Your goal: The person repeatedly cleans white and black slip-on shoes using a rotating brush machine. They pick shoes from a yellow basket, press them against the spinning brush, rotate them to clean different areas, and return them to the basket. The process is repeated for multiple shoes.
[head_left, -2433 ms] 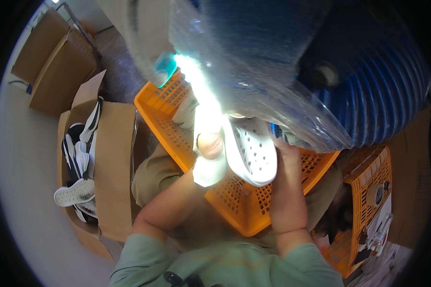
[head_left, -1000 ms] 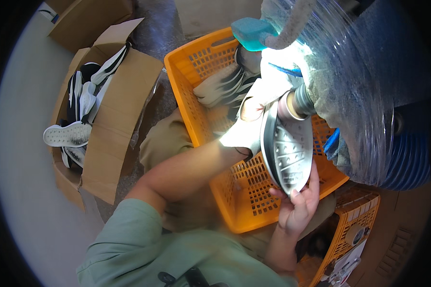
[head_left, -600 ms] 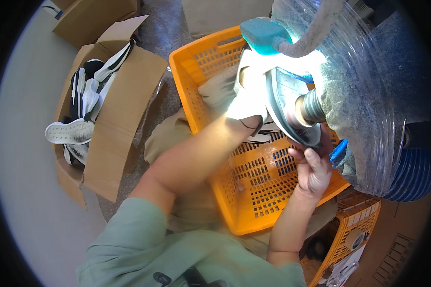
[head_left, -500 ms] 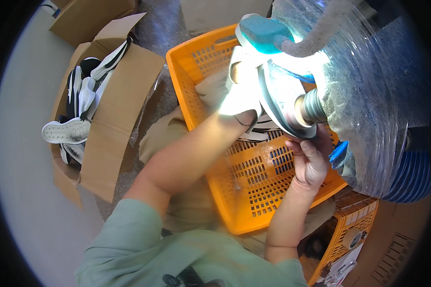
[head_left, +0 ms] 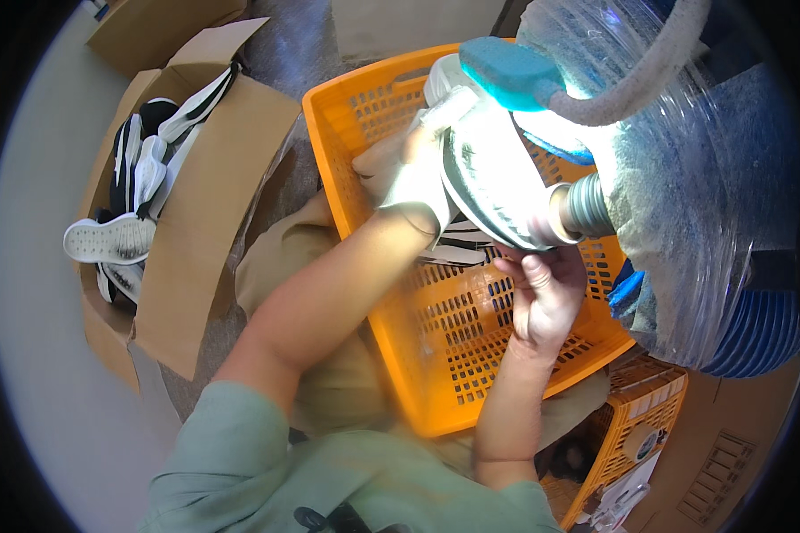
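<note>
A white shoe sole (head_left: 493,169) with a dark edge is tilted over the orange crate, its near end against a small round spindle (head_left: 562,213) with a ribbed grey collar. My left hand (head_left: 420,164), in what looks like a white glove, is closed on the sole's left side; glare washes out its fingers. At the sole's near end, my bare right hand (head_left: 547,289) grips from below, thumb up beside the spindle, other fingers partly hidden. A teal lamp head (head_left: 511,73) on a dusty bent arm shines just above the sole.
The orange crate (head_left: 391,355) sits over my lap with several black-and-white pieces inside. An open carton (head_left: 218,213) of shoe soles stands at left. Dusty plastic sheeting (head_left: 676,195) covers the machine at right, above a blue ribbed hose (head_left: 760,329). Another orange crate (head_left: 636,426) stands lower right.
Both hands have moved left with the sole. The sole has turned, so more of its bright broad face shows, and its near end remains at the spindle.
</note>
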